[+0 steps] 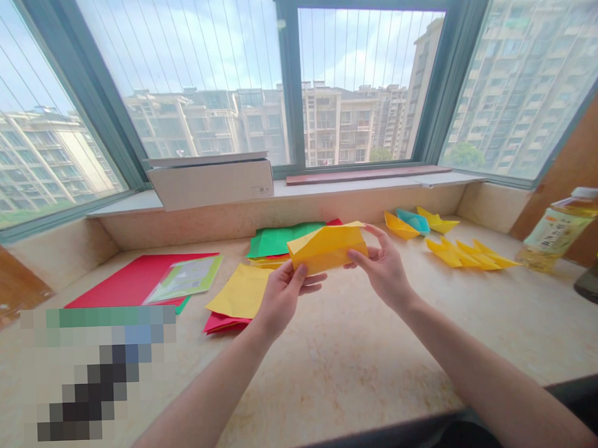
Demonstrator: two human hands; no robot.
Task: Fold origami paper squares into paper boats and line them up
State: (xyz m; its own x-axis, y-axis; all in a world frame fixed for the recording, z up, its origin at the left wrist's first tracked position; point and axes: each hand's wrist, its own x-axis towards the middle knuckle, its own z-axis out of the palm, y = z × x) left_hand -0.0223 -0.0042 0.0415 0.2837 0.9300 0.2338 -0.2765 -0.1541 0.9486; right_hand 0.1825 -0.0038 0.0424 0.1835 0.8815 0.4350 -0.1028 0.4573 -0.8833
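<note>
A folded sheet of yellow paper (326,248) is held up above the counter between both hands. My left hand (287,290) pinches its lower left corner, thumb in front. At its right end my right hand (379,264) grips the paper, with the thumb on the near face and fingers behind. Beside my left hand lies a stack of yellow sheets (237,291) on top of red sheets (226,323). Green paper (284,239) lies behind the held piece, partly hidden by it.
Folded paper boats stand at the right: a blue one (413,221), yellow ones (469,254) in front. A bottle (557,231) is at far right. Red paper (119,279) and a plastic packet (186,279) lie left. A white box (212,183) rests on the sill.
</note>
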